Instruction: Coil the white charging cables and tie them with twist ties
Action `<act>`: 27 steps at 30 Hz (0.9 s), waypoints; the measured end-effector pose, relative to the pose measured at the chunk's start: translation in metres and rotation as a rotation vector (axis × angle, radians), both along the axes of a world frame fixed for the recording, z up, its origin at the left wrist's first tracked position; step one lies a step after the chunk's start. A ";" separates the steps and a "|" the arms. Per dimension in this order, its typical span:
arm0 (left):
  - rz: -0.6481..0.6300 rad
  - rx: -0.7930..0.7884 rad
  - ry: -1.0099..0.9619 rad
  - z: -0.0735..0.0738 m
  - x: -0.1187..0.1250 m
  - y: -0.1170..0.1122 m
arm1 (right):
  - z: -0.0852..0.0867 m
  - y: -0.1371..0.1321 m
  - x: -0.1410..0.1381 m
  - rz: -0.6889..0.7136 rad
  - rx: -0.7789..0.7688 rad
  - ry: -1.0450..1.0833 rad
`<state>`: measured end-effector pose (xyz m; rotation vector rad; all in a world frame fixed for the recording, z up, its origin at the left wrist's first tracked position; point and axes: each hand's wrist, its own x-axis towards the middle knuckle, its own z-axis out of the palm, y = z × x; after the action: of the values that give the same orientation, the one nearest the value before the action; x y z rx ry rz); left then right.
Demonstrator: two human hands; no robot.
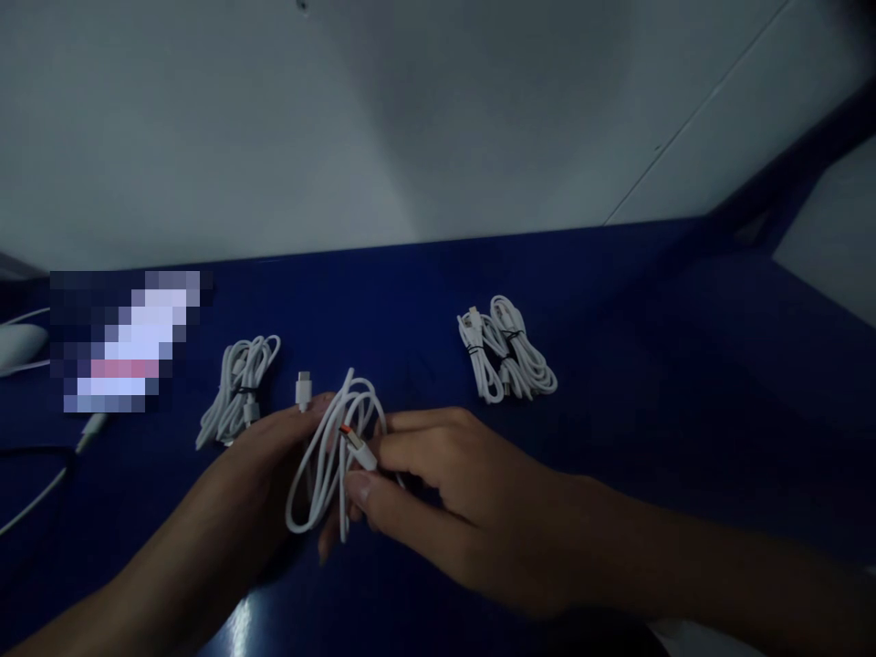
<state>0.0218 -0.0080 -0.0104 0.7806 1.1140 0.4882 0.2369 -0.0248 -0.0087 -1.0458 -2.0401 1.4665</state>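
Both my hands hold one looped white charging cable (328, 456) just above a dark blue table (616, 365). My left hand (274, 465) is closed around the loops from the left, and the cable's small white plug (303, 391) sticks up past its fingertips. From the right, my right hand (438, 493) pinches the cable's other plug, which has an orange tip (352, 443), between thumb and fingers.
A tied bundle of white cable (239, 388) lies left of my hands. Two more tied bundles (506, 351) lie at the back right. A blurred-out object (127, 342), a white item (17, 347) and loose cords (41, 484) are at the far left. A pale wall rises behind the table.
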 end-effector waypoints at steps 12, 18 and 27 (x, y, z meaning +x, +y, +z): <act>0.008 -0.033 0.002 -0.006 -0.007 0.001 | 0.001 0.000 0.000 0.014 0.022 -0.014; 0.014 -0.019 0.001 -0.004 -0.002 0.002 | -0.001 0.000 0.001 0.025 0.048 -0.030; 0.067 -0.051 -0.002 0.001 0.001 0.001 | 0.000 0.001 0.001 0.038 0.054 -0.044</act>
<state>0.0225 -0.0075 -0.0092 0.6994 1.1500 0.5147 0.2380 -0.0241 -0.0085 -1.0311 -2.1290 1.4103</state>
